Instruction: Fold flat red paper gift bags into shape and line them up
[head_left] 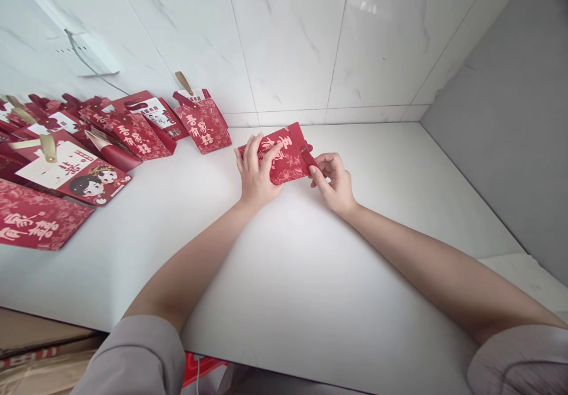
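Observation:
A red gift box [290, 164] with pale floral print and pale characters lies tilted on the white tabletop in front of me. My left hand [260, 173] grips its left part, fingers over the printed face and thumb near the lower edge. At the box's right end, my right hand [332, 182] pinches a dark red ribbon [309, 157] between thumb and fingertips. A small round red piece shows just above that ribbon. The box's underside and part of its left end are hidden by my left hand.
Another upright red box [204, 123] with a gold-brown loop stands near the tiled wall [288, 40]. Several similar boxes [142, 132] crowd the left side. A grey cable runs from a wall socket [91, 55]. Cardboard [39, 347] sits below the table's lower-left edge.

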`<state>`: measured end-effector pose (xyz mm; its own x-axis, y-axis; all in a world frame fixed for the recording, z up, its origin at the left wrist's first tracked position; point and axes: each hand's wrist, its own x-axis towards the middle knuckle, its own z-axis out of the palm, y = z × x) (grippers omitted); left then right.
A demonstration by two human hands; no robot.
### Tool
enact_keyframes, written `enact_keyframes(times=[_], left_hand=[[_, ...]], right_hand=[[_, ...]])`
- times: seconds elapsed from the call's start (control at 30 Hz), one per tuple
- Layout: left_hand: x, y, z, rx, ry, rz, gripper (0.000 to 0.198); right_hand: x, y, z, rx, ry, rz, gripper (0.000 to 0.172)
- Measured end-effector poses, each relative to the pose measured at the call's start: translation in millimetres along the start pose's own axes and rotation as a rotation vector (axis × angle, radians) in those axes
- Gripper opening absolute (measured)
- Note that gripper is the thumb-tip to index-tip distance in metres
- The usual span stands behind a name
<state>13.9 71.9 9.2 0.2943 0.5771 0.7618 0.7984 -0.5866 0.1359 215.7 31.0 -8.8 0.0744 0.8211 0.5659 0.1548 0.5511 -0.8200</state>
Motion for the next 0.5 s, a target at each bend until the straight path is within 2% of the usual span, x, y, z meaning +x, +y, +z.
enact_keyframes(times=[0.5], left_hand=[[-0.4, -1.1, 1.2, 0.013, 0.044, 0.049, 0.068]], right_hand=[[-0.2, 0.7, -1.1, -0.005, -0.041, 0.034, 0.025]])
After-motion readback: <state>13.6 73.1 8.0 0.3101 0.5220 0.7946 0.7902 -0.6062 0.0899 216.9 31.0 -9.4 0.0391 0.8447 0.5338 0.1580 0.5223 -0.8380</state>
